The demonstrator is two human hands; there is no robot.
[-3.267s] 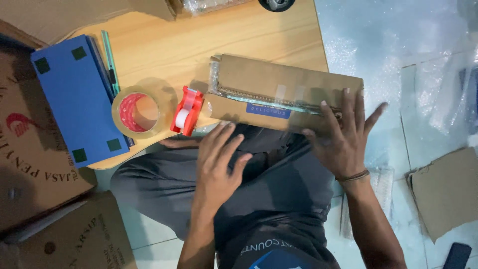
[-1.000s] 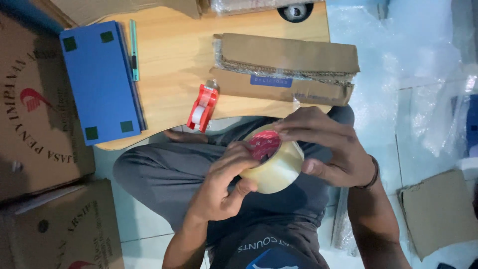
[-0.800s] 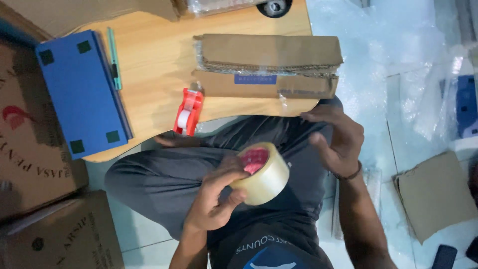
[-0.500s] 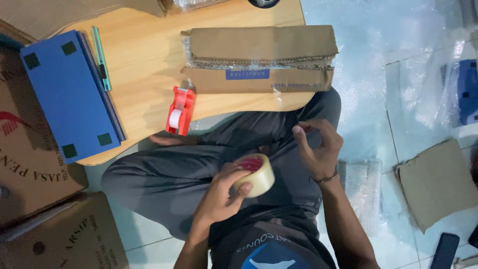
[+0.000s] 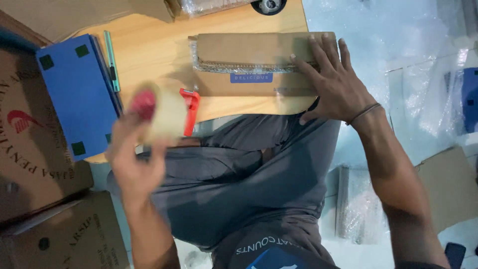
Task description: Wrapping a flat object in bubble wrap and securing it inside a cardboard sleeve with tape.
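My left hand (image 5: 133, 159) holds a roll of clear packing tape (image 5: 162, 114) with a red core, raised over the front edge of the low wooden table (image 5: 154, 55); it is blurred by motion. Just right of the roll lies a red tape dispenser (image 5: 190, 110), partly hidden by it. My right hand (image 5: 334, 79) lies flat, fingers spread, on the right end of a flat brown cardboard parcel (image 5: 249, 62) with bubble wrap at its seam and a small blue label. My legs in grey trousers are folded under the table's edge.
A blue board (image 5: 74, 94) with green corner pads and a green pen (image 5: 111, 60) lie on the table's left. Brown cardboard boxes (image 5: 30, 164) stand at the left. Bubble wrap and plastic sheets (image 5: 398, 55) cover the floor at right, beside a loose cardboard piece (image 5: 450, 184).
The tape roll went from both hands over my lap up and to the left, in my left hand only. My right hand let go and moved up onto the parcel.
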